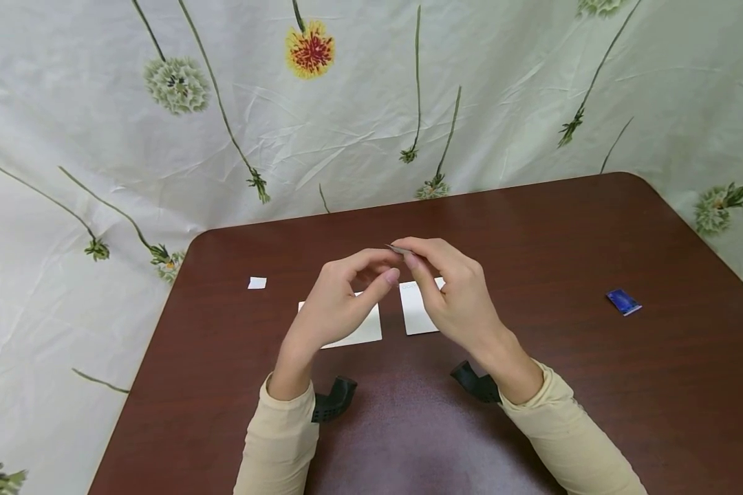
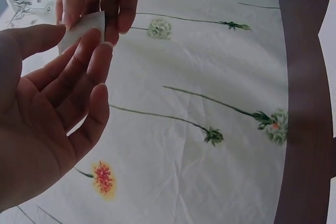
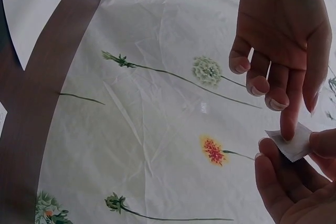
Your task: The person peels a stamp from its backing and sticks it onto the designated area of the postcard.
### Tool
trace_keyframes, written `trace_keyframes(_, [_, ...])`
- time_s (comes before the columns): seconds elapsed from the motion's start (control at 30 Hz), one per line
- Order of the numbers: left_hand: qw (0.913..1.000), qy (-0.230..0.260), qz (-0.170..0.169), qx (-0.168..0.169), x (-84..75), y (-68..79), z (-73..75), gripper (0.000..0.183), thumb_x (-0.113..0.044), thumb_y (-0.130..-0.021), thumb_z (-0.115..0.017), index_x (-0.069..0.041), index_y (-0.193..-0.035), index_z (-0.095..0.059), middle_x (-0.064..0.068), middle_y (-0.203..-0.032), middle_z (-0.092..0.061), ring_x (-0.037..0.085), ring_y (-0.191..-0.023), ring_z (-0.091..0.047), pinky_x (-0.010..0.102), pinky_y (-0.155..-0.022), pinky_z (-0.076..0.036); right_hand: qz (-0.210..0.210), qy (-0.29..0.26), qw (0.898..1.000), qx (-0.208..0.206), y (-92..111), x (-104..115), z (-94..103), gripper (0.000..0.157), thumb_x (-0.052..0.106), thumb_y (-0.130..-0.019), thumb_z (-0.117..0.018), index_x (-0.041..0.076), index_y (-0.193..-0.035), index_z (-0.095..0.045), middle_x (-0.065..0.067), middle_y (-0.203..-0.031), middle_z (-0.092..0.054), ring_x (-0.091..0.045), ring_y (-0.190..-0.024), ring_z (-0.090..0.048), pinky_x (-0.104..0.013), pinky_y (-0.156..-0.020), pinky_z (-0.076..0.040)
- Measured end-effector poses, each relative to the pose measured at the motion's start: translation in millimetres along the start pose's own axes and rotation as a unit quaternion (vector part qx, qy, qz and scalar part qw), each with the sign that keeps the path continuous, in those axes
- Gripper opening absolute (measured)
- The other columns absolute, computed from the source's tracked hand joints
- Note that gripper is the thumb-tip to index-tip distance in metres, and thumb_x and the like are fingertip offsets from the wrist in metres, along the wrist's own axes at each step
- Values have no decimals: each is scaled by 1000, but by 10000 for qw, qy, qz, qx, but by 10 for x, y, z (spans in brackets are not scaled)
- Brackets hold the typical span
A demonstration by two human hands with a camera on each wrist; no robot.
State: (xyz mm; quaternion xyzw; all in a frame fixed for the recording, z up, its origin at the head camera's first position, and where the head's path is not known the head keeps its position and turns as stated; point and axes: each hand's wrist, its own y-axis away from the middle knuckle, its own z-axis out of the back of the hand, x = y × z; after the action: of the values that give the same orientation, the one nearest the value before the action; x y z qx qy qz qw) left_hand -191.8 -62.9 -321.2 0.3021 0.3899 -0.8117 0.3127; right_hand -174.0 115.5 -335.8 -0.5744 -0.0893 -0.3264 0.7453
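Observation:
My right hand [image 1: 461, 289] pinches a small white sachet [image 3: 300, 142] with serrated edges between thumb and fingers, held up above the table. Seen from the head, the sachet is nearly edge-on, a thin sliver at the fingertips. My left hand [image 1: 340, 295] is beside it with relaxed fingers, its thumb apart from them. In the right wrist view, the left index fingertip [image 3: 289, 129] rests on the sachet's face. From the left wrist, the left fingers overlap the sachet's lower part and hide some of it.
Two white cards, a left one [image 1: 362, 330] and a right one [image 1: 416, 313], lie on the dark red table [image 1: 532, 240] beneath the hands. A small white scrap [image 1: 256, 282] lies at the left, a blue packet [image 1: 623, 302] at the right. A flowered cloth [image 1: 359, 124] hangs behind.

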Motion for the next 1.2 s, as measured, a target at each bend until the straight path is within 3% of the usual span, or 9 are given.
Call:
trace_keyframes(0.13, [9996, 275, 116, -18, 4, 2, 9, 18, -4, -92, -61, 0, -110, -65, 3, -87, -66, 13, -75, -62, 30, -65, -48, 57, -24, 10000, 13, 4, 6, -14, 20, -5, -90, -60, -1, -108, -67, -7, -102, -66, -14, -91, -62, -21, -74, -50])
trace_keyframes(0.33, [9959, 841, 283, -152, 0, -11, 3, 15, -5, -95, -57, 1, -107, -65, 7, -88, -68, 21, -82, -64, 34, -71, -53, 236, -75, 9997, 14, 18, 13, -50, 23, -6, -88, -64, -1, -110, -65, -10, -110, -63, -18, -101, -60, -24, -78, -51])
trace_keyframes(0.6, [9904, 994, 563, -776, -6, -30, -53, 11, -10, -93, -62, 0, -96, -68, 4, -80, -66, 15, -70, -60, 28, -61, -48, 483, 304, 9984, 53, 38, 14, -96, 23, 0, -87, -67, -3, -110, -66, -18, -117, -59, -25, -108, -57, -26, -85, -48])
trace_keyframes(0.77, [9897, 1132, 493, -717, -21, -30, -36, 10, -4, -92, -62, 2, -98, -66, 8, -82, -66, 16, -72, -60, 28, -62, -48, 560, 227, 9982, -11, 33, 16, -100, 23, 4, -90, -65, -3, -112, -65, -18, -121, -57, -24, -111, -57, -25, -84, -49])
trace_keyframes(1.03, [9914, 1006, 485, -688, -34, -23, -7, 16, -2, -92, -61, 4, -106, -65, 14, -92, -67, 27, -79, -62, 30, -67, -50, 376, 49, 9993, -23, 21, 29, -99, 33, -4, -83, -70, -3, -116, -62, -17, -124, -56, -21, -118, -53, -29, -91, -46])
trace_keyframes(1.2, [9921, 860, 490, -767, -37, -21, -1, 16, -3, -91, -61, 4, -105, -66, 11, -90, -67, 23, -76, -62, 30, -66, -50, 269, 18, 9996, -111, 24, 22, -98, 37, -3, -83, -71, -2, -118, -61, -18, -124, -57, -21, -117, -54, -30, -93, -45])
